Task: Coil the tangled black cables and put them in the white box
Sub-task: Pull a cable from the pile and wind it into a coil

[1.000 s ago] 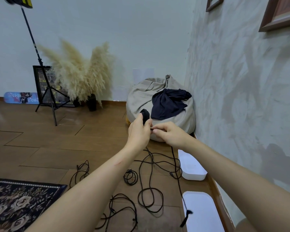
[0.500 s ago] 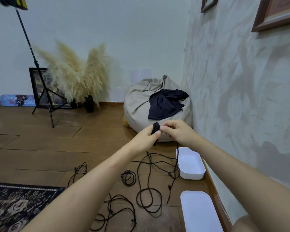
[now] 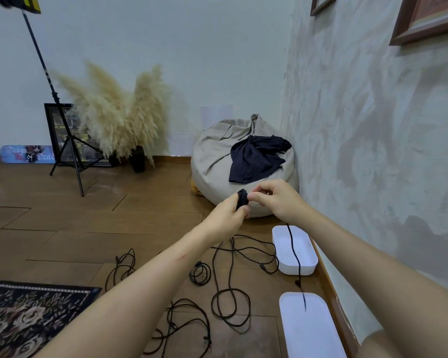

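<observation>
My left hand (image 3: 229, 214) grips a small coil of black cable (image 3: 242, 198) held up in front of me. My right hand (image 3: 276, 200) pinches the same cable right beside the coil. The cable's loose tail (image 3: 295, 257) hangs from my right hand down over the open white box (image 3: 312, 264) by the right wall. Several more black cables (image 3: 230, 303) lie tangled on the wooden floor below my arms, with one small coil (image 3: 201, 273) among them.
A white lid (image 3: 308, 329) lies on the floor nearer me than the box. A beanbag (image 3: 217, 156) with a dark cloth sits in the corner. A patterned rug (image 3: 23, 316) is at lower left. A tripod (image 3: 70, 151) and pampas grass (image 3: 119, 112) stand far left.
The cable's tail has risen off the floor and now hangs over the box and lid. Both hands have come lower and closer together at the coil.
</observation>
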Action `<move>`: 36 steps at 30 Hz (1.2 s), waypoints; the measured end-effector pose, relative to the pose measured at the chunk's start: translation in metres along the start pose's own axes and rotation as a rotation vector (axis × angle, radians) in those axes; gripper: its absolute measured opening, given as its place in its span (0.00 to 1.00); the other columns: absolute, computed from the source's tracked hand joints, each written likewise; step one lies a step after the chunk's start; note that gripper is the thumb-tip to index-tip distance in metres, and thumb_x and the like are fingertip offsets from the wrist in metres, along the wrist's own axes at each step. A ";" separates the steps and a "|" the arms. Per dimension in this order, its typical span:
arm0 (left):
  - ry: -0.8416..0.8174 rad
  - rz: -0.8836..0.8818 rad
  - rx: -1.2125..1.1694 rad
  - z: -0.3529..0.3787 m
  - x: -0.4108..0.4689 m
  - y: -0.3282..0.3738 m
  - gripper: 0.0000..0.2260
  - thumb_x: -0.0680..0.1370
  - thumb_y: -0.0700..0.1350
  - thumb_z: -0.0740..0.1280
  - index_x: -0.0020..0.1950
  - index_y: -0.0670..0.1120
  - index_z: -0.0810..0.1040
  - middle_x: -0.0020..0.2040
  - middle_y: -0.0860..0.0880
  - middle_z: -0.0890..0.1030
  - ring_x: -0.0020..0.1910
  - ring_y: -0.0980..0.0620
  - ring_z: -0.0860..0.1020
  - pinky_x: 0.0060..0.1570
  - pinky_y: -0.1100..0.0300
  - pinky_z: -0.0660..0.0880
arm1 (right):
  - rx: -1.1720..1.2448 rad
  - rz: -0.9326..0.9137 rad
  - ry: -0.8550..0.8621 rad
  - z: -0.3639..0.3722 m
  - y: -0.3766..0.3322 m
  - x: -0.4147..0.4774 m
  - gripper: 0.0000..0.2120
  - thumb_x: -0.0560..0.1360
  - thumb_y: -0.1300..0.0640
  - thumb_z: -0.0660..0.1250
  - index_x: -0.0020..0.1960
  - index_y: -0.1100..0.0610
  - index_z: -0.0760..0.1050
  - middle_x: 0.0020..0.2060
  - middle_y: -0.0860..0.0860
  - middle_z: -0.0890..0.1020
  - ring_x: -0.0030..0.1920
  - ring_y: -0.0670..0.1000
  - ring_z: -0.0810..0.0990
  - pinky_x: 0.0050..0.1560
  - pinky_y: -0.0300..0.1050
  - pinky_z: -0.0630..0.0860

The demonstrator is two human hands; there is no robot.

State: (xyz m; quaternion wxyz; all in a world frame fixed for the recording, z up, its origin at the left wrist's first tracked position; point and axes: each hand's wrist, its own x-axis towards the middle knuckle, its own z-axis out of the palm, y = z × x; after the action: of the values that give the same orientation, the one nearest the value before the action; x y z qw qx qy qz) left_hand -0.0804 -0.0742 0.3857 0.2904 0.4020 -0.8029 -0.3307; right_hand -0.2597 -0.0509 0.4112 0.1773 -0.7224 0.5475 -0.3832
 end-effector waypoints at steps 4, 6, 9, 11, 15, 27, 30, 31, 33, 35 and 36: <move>-0.014 0.004 -0.033 -0.003 0.000 0.003 0.06 0.86 0.44 0.59 0.61 0.52 0.72 0.49 0.55 0.79 0.47 0.61 0.76 0.47 0.63 0.71 | 0.004 -0.009 0.002 -0.002 0.001 0.001 0.07 0.80 0.51 0.69 0.44 0.46 0.82 0.36 0.49 0.82 0.37 0.43 0.74 0.40 0.42 0.70; -0.035 -0.006 -0.053 -0.004 -0.001 0.005 0.07 0.86 0.44 0.59 0.63 0.52 0.71 0.49 0.56 0.79 0.48 0.62 0.76 0.47 0.65 0.70 | 0.007 -0.005 0.006 -0.002 0.002 0.001 0.06 0.79 0.50 0.70 0.44 0.46 0.83 0.36 0.49 0.82 0.35 0.42 0.73 0.39 0.39 0.69; -0.021 0.011 -0.061 -0.002 -0.001 0.005 0.07 0.86 0.43 0.59 0.61 0.51 0.73 0.48 0.55 0.79 0.47 0.61 0.76 0.47 0.64 0.70 | 0.038 -0.010 0.024 -0.003 0.002 0.001 0.05 0.78 0.51 0.72 0.44 0.48 0.83 0.34 0.45 0.80 0.34 0.40 0.72 0.36 0.33 0.67; 0.003 0.034 -0.053 -0.001 -0.001 0.006 0.05 0.86 0.44 0.59 0.56 0.49 0.74 0.46 0.54 0.79 0.45 0.59 0.76 0.45 0.64 0.70 | 0.058 -0.015 0.041 -0.006 0.001 0.001 0.05 0.77 0.52 0.73 0.43 0.49 0.82 0.33 0.45 0.78 0.33 0.40 0.71 0.36 0.33 0.67; 0.004 0.053 -0.038 -0.001 -0.001 0.006 0.07 0.86 0.46 0.60 0.55 0.46 0.76 0.46 0.52 0.80 0.44 0.56 0.76 0.46 0.60 0.72 | 0.057 -0.031 0.033 -0.010 0.002 0.001 0.04 0.78 0.53 0.72 0.44 0.50 0.83 0.33 0.44 0.79 0.33 0.40 0.71 0.36 0.32 0.67; -0.058 0.106 -0.053 -0.007 -0.005 0.012 0.14 0.87 0.49 0.58 0.47 0.46 0.77 0.42 0.53 0.79 0.42 0.57 0.75 0.48 0.57 0.72 | 0.189 -0.002 0.060 -0.015 0.003 -0.003 0.03 0.76 0.54 0.75 0.45 0.54 0.84 0.31 0.49 0.74 0.32 0.43 0.68 0.35 0.33 0.65; -0.019 0.096 -0.032 -0.004 -0.007 0.013 0.09 0.86 0.50 0.61 0.48 0.50 0.76 0.41 0.56 0.79 0.39 0.62 0.75 0.45 0.63 0.71 | 0.148 -0.028 0.075 -0.015 -0.001 -0.001 0.04 0.76 0.54 0.75 0.47 0.55 0.84 0.33 0.52 0.75 0.35 0.45 0.70 0.38 0.38 0.67; 0.000 0.100 -0.035 -0.004 -0.007 0.015 0.07 0.85 0.50 0.62 0.49 0.52 0.76 0.41 0.57 0.78 0.38 0.64 0.75 0.42 0.66 0.70 | 0.155 -0.031 0.088 -0.015 -0.002 0.000 0.04 0.76 0.54 0.75 0.46 0.55 0.84 0.33 0.53 0.75 0.36 0.47 0.70 0.39 0.40 0.67; 0.045 0.102 -0.037 -0.002 -0.007 0.018 0.05 0.85 0.49 0.63 0.50 0.51 0.76 0.40 0.57 0.78 0.37 0.63 0.75 0.41 0.64 0.70 | 0.183 -0.031 0.106 -0.016 -0.003 0.000 0.05 0.76 0.53 0.75 0.46 0.54 0.83 0.34 0.54 0.74 0.36 0.48 0.70 0.39 0.41 0.67; 0.083 0.090 -0.037 0.000 -0.006 0.019 0.06 0.85 0.47 0.62 0.51 0.48 0.76 0.41 0.55 0.78 0.38 0.59 0.74 0.41 0.59 0.71 | 0.210 -0.027 0.113 -0.017 -0.004 0.000 0.05 0.76 0.54 0.75 0.46 0.56 0.83 0.33 0.53 0.73 0.34 0.46 0.69 0.36 0.38 0.66; 0.095 0.085 -0.043 0.001 -0.006 0.019 0.06 0.85 0.47 0.61 0.53 0.48 0.76 0.41 0.55 0.78 0.39 0.58 0.74 0.42 0.58 0.71 | 0.219 -0.024 0.115 -0.017 -0.006 0.000 0.06 0.76 0.54 0.75 0.46 0.56 0.83 0.32 0.53 0.72 0.33 0.45 0.68 0.35 0.36 0.65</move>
State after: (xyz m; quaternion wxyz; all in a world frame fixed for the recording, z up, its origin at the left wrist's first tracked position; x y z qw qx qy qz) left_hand -0.0867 -0.0603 0.3986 0.3504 0.3763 -0.7975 -0.3157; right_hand -0.2689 -0.0460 0.4261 0.2186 -0.6822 0.5030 -0.4836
